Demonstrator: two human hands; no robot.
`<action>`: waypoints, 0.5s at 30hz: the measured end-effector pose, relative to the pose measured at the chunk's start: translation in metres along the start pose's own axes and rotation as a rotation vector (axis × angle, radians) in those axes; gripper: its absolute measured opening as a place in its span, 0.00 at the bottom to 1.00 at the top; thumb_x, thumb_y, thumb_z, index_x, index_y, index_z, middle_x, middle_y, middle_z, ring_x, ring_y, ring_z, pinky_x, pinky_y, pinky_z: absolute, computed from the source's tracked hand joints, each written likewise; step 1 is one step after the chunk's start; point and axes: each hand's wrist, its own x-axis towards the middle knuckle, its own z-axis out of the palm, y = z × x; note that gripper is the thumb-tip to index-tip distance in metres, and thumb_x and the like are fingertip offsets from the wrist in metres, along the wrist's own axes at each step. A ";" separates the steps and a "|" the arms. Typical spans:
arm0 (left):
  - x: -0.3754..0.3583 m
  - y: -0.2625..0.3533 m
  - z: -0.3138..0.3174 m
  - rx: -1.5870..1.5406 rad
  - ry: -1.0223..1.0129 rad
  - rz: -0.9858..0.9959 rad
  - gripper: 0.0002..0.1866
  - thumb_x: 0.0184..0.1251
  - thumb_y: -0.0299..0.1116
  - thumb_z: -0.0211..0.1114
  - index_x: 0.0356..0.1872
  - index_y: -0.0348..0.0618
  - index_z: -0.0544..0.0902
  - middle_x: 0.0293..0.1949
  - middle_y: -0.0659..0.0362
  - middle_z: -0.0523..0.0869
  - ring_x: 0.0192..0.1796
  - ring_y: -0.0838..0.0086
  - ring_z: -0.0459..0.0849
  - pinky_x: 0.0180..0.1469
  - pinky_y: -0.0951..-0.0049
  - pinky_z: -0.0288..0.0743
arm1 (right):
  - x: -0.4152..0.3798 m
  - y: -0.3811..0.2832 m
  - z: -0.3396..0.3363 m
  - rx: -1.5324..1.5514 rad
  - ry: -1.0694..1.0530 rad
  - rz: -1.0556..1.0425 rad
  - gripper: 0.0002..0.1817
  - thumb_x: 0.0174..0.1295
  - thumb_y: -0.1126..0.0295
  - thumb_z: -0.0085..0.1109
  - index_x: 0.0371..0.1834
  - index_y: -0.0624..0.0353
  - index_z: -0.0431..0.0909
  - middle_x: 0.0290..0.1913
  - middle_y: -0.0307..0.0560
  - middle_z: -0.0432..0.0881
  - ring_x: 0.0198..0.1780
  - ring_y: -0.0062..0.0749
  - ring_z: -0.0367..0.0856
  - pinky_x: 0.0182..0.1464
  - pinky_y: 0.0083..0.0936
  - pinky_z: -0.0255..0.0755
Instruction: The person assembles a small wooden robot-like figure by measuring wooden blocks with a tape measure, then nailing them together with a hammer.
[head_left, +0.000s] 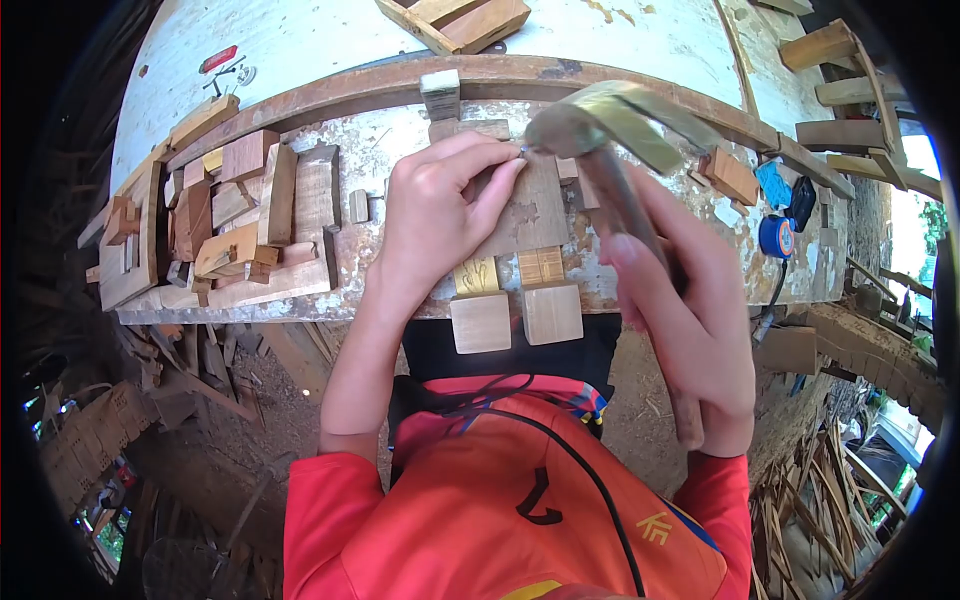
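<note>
My left hand (440,205) rests over a wooden piece (530,205) on the workbench, thumb and forefinger pinched on a small nail (523,151) near its upper part. My right hand (690,290) is wrapped round the wooden handle of a claw hammer (610,115). The hammer's head is just right of the pinched fingertips; whether it touches the nail I cannot tell. Below the wooden piece, two light wooden blocks (482,323) (553,314) stick out past the bench's front edge.
Offcuts and blocks (235,250) lie in a pile on the left of the bench (345,290). A long wooden rail (365,82) crosses behind. To the right are a brown block (732,177) and a blue tape roll (776,237). A red tool (218,59) lies at the back left.
</note>
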 end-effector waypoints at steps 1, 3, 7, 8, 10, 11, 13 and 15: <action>0.000 -0.001 0.000 0.005 0.005 0.007 0.05 0.67 0.24 0.79 0.41 0.36 0.95 0.38 0.54 0.96 0.32 0.69 0.92 0.37 0.73 0.83 | -0.006 -0.003 0.002 0.006 0.048 -0.055 0.28 0.82 0.68 0.57 0.81 0.67 0.74 0.39 0.39 0.83 0.31 0.15 0.74 0.33 0.19 0.68; -0.005 -0.002 0.000 0.013 0.004 0.001 0.04 0.68 0.24 0.78 0.41 0.36 0.95 0.38 0.54 0.96 0.32 0.69 0.92 0.36 0.73 0.82 | -0.011 0.003 0.004 0.039 0.064 -0.098 0.28 0.82 0.70 0.55 0.82 0.67 0.73 0.40 0.39 0.83 0.28 0.13 0.73 0.30 0.16 0.66; -0.002 0.003 -0.002 0.017 -0.010 -0.022 0.04 0.68 0.24 0.78 0.41 0.36 0.95 0.37 0.54 0.95 0.30 0.71 0.90 0.35 0.73 0.81 | 0.000 0.008 0.007 0.031 -0.003 0.004 0.29 0.82 0.70 0.54 0.83 0.70 0.70 0.43 0.42 0.83 0.27 0.12 0.73 0.28 0.14 0.65; -0.001 0.004 -0.002 0.016 -0.017 -0.036 0.04 0.68 0.25 0.79 0.41 0.36 0.95 0.36 0.55 0.95 0.30 0.71 0.90 0.34 0.73 0.80 | 0.002 0.007 0.008 0.026 0.005 0.009 0.30 0.82 0.70 0.54 0.83 0.71 0.70 0.43 0.43 0.83 0.27 0.13 0.73 0.28 0.14 0.65; 0.001 0.002 0.000 0.010 -0.002 -0.024 0.05 0.68 0.25 0.79 0.41 0.37 0.95 0.36 0.55 0.95 0.29 0.72 0.89 0.34 0.74 0.80 | -0.010 0.000 0.007 0.065 0.079 -0.044 0.29 0.81 0.70 0.56 0.82 0.70 0.71 0.43 0.45 0.84 0.31 0.16 0.75 0.34 0.18 0.68; -0.002 0.001 0.000 0.008 0.000 -0.026 0.05 0.68 0.25 0.78 0.41 0.37 0.95 0.36 0.55 0.95 0.29 0.72 0.89 0.33 0.74 0.79 | -0.011 0.002 0.005 0.045 0.104 -0.102 0.28 0.80 0.70 0.58 0.80 0.70 0.73 0.44 0.47 0.85 0.34 0.20 0.77 0.39 0.22 0.72; -0.004 0.002 -0.001 0.009 -0.022 -0.050 0.05 0.68 0.25 0.78 0.42 0.37 0.95 0.36 0.55 0.95 0.30 0.72 0.89 0.34 0.74 0.80 | -0.012 0.004 0.002 -0.017 0.103 -0.113 0.27 0.79 0.70 0.62 0.77 0.70 0.76 0.45 0.51 0.86 0.42 0.27 0.80 0.49 0.30 0.78; 0.000 0.002 -0.001 0.005 -0.028 -0.033 0.05 0.68 0.25 0.78 0.42 0.37 0.95 0.36 0.55 0.95 0.30 0.72 0.89 0.34 0.74 0.80 | 0.000 0.007 0.006 0.005 0.000 0.034 0.27 0.80 0.70 0.61 0.79 0.68 0.75 0.43 0.47 0.85 0.38 0.22 0.78 0.44 0.25 0.75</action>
